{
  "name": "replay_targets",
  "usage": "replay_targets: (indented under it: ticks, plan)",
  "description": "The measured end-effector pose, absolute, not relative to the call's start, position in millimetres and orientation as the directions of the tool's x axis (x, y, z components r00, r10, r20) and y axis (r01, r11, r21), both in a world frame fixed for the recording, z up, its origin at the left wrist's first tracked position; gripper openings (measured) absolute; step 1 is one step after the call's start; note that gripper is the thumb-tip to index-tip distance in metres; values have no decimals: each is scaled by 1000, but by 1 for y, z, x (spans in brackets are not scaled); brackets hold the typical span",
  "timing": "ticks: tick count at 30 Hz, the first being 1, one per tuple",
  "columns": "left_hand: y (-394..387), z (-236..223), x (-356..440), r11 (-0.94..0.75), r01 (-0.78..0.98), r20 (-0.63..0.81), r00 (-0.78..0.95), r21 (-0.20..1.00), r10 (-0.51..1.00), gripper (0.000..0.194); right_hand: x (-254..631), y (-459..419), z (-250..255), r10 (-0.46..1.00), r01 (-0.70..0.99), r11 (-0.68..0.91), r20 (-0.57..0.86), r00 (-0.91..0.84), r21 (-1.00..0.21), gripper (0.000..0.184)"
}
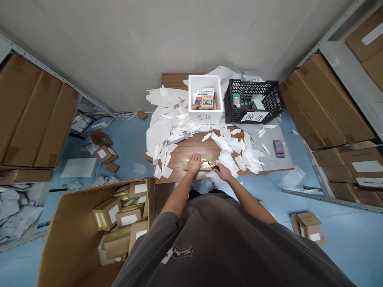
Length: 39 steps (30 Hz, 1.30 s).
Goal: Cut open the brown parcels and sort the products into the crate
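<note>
At the near edge of the wood-grain surface (191, 144), the left hand (194, 162) spreads over a shiny-taped cardboard parcel (206, 157), seemingly steadying it for the black-and-yellow cutter (214, 167) gripped in the right hand (223, 172). Beyond lie torn, crumpled white paper scraps (229, 144), then a smooth white bin (206, 118) corralling books (207, 101) beside a latticed black plastic crate (269, 86).

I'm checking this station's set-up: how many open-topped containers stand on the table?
2. The white box stands beyond the parcel under the left hand; the black crate is just right of that box. Neither is hidden.
</note>
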<state>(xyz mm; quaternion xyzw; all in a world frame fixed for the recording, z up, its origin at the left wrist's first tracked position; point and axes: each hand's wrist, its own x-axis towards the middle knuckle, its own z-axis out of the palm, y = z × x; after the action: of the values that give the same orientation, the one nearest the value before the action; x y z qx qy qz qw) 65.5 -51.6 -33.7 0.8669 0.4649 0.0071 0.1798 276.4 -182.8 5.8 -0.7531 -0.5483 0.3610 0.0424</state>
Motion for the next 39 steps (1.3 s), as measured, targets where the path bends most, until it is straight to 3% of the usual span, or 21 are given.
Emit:
replay_targets:
  ticks: [14,22,28,31,33,36,39]
  plan:
    - [-51,-41,70,-476,796,-139,555,373,820,54,242,-168,24,814,877,-409,-535,226,-253,53]
    - [-66,-55,75,-452,773,-54,527,445,848,51,239,-185,25,733,798,-577,-542,412,-174,51]
    - [-65,-63,77,-389,746,-38,484,540,874,51,241,-158,30,802,859,-462,-518,298,-220,49]
    - [-63,-62,75,-344,757,-66,452,556,889,51,286,-169,35,718,771,-613,-529,452,-173,41]
    - [-64,-61,75,-319,759,-80,436,567,896,51,332,-189,40,559,629,-772,-568,604,-90,42]
    - [-68,-57,74,-295,758,-96,424,582,900,54,382,-212,40,659,674,-720,-469,588,-165,40]
    - [-76,-52,73,-302,758,-104,436,578,894,60,373,-210,24,732,639,-674,-453,509,-371,40]
